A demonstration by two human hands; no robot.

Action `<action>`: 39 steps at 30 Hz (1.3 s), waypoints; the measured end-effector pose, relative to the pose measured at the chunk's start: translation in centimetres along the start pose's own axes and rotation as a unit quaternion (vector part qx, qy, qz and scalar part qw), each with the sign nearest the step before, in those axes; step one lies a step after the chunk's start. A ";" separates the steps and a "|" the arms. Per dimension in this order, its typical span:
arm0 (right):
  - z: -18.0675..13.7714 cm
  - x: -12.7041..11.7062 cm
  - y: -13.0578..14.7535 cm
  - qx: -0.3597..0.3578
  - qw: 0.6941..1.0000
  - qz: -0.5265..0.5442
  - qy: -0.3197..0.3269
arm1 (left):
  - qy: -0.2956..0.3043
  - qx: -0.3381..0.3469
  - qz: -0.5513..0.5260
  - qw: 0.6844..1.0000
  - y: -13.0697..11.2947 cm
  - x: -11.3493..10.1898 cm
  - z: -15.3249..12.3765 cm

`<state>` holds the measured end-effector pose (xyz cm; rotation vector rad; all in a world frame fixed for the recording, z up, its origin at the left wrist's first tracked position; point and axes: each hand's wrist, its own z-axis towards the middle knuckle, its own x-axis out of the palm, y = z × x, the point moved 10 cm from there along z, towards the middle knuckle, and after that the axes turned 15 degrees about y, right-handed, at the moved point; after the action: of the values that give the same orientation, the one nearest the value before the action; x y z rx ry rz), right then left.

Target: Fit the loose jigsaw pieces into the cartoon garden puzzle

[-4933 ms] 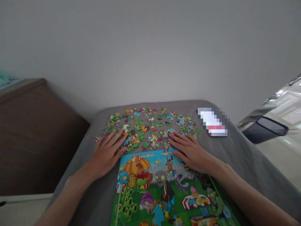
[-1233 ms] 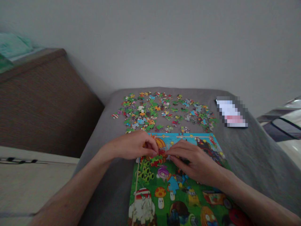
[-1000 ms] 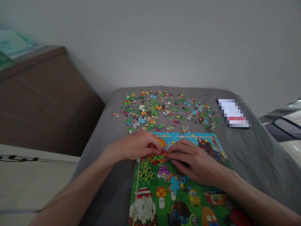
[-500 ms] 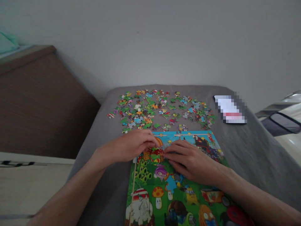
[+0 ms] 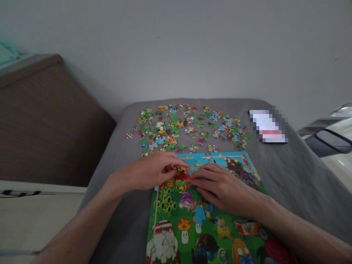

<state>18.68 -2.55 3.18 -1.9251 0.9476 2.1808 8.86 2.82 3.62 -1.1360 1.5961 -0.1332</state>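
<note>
The puzzle board lies lengthwise toward the wall, its top edge farthest.

Puzzle board cut off below — phone pixelated

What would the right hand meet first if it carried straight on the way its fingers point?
Most likely the left hand, which lies just ahead of the right hand above the puzzle board. Their heights are hard to judge, so the fingers might pass slightly below it.
</note>
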 end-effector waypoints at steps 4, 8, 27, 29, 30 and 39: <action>0.1 0.0 0.1 0.002 1.000 -0.001 0.008 | 0.007 0.019 0.000 1.000 -0.8 0.0 0.1; 0.0 -0.2 0.2 -0.001 1.000 -0.002 0.000 | 0.009 0.000 -0.035 0.999 -0.7 0.0 0.2; 0.0 0.1 0.2 0.009 1.000 -0.014 0.018 | 0.014 0.022 -0.127 0.992 -0.9 0.9 1.0; 0.0 0.1 0.2 0.007 1.000 -0.015 0.021 | 0.023 -0.002 -0.150 0.988 -0.5 1.3 1.1; 0.0 0.0 0.3 0.006 1.000 -0.015 0.022 | 0.027 -0.016 -0.153 0.988 -0.4 1.5 1.2; -0.1 0.1 0.2 0.009 1.000 -0.013 0.024 | -0.049 -0.009 0.036 0.998 -0.5 0.3 1.4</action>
<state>18.63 -2.76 3.17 -1.9779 0.9401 2.1134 10.31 3.00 3.19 -1.0820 1.5522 -0.0157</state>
